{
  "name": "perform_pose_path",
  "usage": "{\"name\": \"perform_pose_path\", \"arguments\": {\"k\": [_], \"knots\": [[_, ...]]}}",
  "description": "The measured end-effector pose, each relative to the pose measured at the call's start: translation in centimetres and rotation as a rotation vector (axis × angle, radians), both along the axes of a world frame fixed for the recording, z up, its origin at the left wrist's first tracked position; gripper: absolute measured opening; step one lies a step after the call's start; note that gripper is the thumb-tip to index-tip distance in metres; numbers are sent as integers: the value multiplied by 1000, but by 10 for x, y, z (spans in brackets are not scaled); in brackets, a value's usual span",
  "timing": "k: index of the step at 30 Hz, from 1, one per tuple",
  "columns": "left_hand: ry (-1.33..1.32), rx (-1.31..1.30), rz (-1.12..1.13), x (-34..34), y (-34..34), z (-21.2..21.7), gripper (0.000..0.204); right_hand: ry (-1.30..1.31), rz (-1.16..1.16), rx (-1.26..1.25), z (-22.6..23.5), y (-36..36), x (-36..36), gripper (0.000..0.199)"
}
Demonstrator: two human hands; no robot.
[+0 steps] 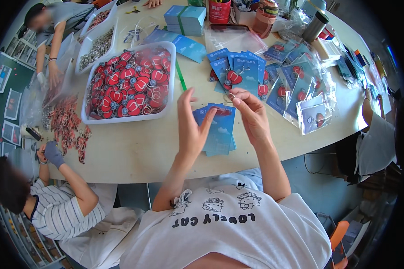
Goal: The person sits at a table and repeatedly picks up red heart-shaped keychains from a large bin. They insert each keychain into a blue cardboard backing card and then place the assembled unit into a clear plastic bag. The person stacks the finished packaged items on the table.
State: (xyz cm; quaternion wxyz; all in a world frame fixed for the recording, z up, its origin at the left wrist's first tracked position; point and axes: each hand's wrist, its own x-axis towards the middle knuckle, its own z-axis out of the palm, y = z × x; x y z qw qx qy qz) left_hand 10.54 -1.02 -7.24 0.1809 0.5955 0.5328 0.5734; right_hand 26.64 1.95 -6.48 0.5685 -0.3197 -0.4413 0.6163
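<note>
My right hand point(254, 117) pinches a small metal key ring between thumb and fingertips. Just below it a blurred red keychain point(222, 111) shows over the blue cards; whether it hangs from that ring I cannot tell. My left hand point(191, 131) is open, its fingers apart and its thumb reaching toward the blurred red piece. Under both hands lies a small pile of blue backing cards point(219, 136). Beyond them are blue cards with red keychains point(234, 74) attached. To the left stands a white plastic tub point(126, 120) full of red apple-shaped keychains point(132, 85).
Clear bags with carded keychains point(296, 92) spread at the right. A banded card stack point(184, 20), a red can point(219, 11) and a bottle point(265, 19) stand at the back. Co-workers sit left, one wearing a grey glove point(54, 154), near loose keychains point(67, 123).
</note>
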Motion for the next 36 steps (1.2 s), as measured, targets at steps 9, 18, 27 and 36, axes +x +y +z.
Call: {"name": "perform_pose_path", "arguments": {"k": [9, 18, 27, 36], "knots": [[278, -162, -13, -14, 24, -47, 37, -95, -188, 125, 6, 2, 18, 10], [-609, -105, -175, 4, 4, 16, 18, -94, -58, -62, 21, -18, -27, 12], [-640, 18, -190, 10, -9, 28, 14, -121, -97, 87, 44, -13, -32, 12], [-700, 50, -139, 14, -15, 38, 12, -6, -2, -7, 60, -18, -34, 31]]}}
